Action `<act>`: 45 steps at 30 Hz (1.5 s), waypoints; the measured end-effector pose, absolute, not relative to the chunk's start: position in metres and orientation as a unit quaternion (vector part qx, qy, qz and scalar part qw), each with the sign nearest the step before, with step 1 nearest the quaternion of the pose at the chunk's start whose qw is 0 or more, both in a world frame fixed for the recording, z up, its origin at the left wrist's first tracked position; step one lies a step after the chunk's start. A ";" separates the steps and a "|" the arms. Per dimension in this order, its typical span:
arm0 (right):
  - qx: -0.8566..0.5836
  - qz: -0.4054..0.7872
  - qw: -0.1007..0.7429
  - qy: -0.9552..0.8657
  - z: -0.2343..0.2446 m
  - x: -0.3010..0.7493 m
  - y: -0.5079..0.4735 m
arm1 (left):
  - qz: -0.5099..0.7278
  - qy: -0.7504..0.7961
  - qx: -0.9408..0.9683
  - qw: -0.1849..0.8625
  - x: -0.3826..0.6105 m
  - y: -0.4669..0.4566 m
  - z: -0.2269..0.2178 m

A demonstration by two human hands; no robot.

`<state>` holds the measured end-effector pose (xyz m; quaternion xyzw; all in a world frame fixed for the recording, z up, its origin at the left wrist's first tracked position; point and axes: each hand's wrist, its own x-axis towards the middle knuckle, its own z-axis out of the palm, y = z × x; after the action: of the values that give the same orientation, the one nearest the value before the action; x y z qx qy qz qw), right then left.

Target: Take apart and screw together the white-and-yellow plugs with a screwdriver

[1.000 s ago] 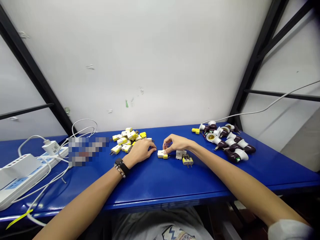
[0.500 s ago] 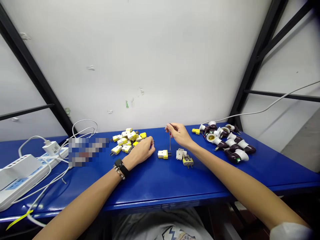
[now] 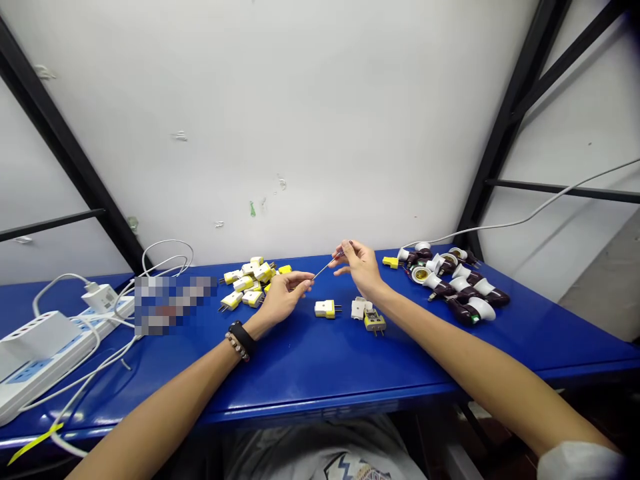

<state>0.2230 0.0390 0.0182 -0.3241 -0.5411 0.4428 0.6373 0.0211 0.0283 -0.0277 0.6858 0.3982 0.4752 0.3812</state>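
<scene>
My right hand [image 3: 358, 264] is raised above the blue table [image 3: 320, 360] and pinches the handle end of a thin small screwdriver [image 3: 326, 267]. The shaft slants down to the left, and its tip meets the fingertips of my left hand [image 3: 283, 296], which pinch it. Below the hands a white and yellow plug [image 3: 326, 309] lies on the table. Just right of it lie an opened white plug shell [image 3: 359, 308] and a yellow plug half with two prongs [image 3: 375, 323]. Behind my left hand sits a pile of several white and yellow plugs [image 3: 253, 279].
A group of several dark brown and white lamp-socket adapters [image 3: 453, 282] lies at the right. A white power strip [image 3: 43, 350], a charger [image 3: 100, 297] and loose white cables [image 3: 165, 257] take up the left. Black frame bars stand at both sides, against a white wall.
My right hand left the white and yellow plug, rose with the screwdriver and tilted its shaft leftward. My left hand lifted off the table and took the tip.
</scene>
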 end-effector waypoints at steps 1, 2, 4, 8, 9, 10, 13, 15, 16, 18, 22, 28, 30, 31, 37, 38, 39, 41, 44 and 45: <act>-0.323 0.442 0.639 -0.540 0.018 0.223 0.039 | 0.476 0.399 0.684 0.383 0.021 0.028 -0.028; -0.323 0.442 0.641 -0.538 0.019 0.223 0.038 | 0.477 0.400 0.682 0.384 0.021 0.028 -0.028; -0.321 0.441 0.645 -0.535 0.019 0.222 0.038 | 0.480 0.401 0.680 0.383 0.021 0.028 -0.028; -0.320 0.440 0.641 -0.542 0.019 0.221 0.037 | 0.484 0.403 0.683 0.370 0.021 0.027 -0.027; -0.320 0.437 0.638 -0.547 0.019 0.221 0.037 | 0.483 0.405 0.687 0.361 0.021 0.026 -0.027; -0.318 0.431 0.636 -0.555 0.019 0.221 0.036 | 0.482 0.407 0.693 0.349 0.021 0.025 -0.026; -0.311 0.408 0.633 -0.579 0.020 0.220 0.034 | 0.484 0.421 0.705 0.303 0.020 0.022 -0.024; -0.308 0.401 0.630 -0.589 0.021 0.220 0.033 | 0.487 0.426 0.707 0.285 0.020 0.021 -0.024; -0.308 0.401 0.627 -0.593 0.021 0.221 0.033 | 0.488 0.425 0.709 0.281 0.020 0.021 -0.024; -0.312 0.403 0.616 -0.601 0.022 0.221 0.032 | 0.481 0.417 0.720 0.277 0.021 0.020 -0.025; -0.322 0.384 0.593 -0.630 0.022 0.223 0.031 | 0.439 0.401 0.757 0.272 0.025 0.016 -0.026; -0.321 0.333 0.549 -0.696 0.019 0.222 0.022 | 0.393 0.387 0.790 0.266 0.028 0.012 -0.023; -0.322 0.328 0.534 -0.710 0.018 0.222 0.020 | 0.383 0.392 0.797 0.252 0.027 0.013 -0.023; -0.324 0.325 0.527 -0.715 0.018 0.221 0.020 | 0.378 0.394 0.801 0.247 0.026 0.013 -0.023; -0.338 0.294 0.495 -0.744 0.014 0.220 0.019 | 0.357 0.387 0.816 0.239 0.027 0.013 -0.025; -0.338 0.291 0.489 -0.749 0.015 0.219 0.018 | 0.355 0.383 0.819 0.236 0.027 0.012 -0.026; -0.336 0.291 0.483 -0.754 0.015 0.219 0.017 | 0.352 0.381 0.823 0.232 0.027 0.012 -0.026; -0.334 0.292 0.471 -0.762 0.017 0.217 0.015 | 0.349 0.376 0.828 0.225 0.029 0.012 -0.026; -0.335 0.293 0.462 -0.767 0.019 0.215 0.013 | 0.350 0.375 0.830 0.218 0.032 0.012 -0.028; -0.336 0.294 0.462 -0.766 0.019 0.214 0.013 | 0.352 0.374 0.830 0.220 0.033 0.013 -0.029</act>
<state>0.2144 0.0127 0.0193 -0.3363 -0.7658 0.2941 0.4624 0.0329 0.0128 -0.0287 0.8296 0.3736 0.3519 0.2196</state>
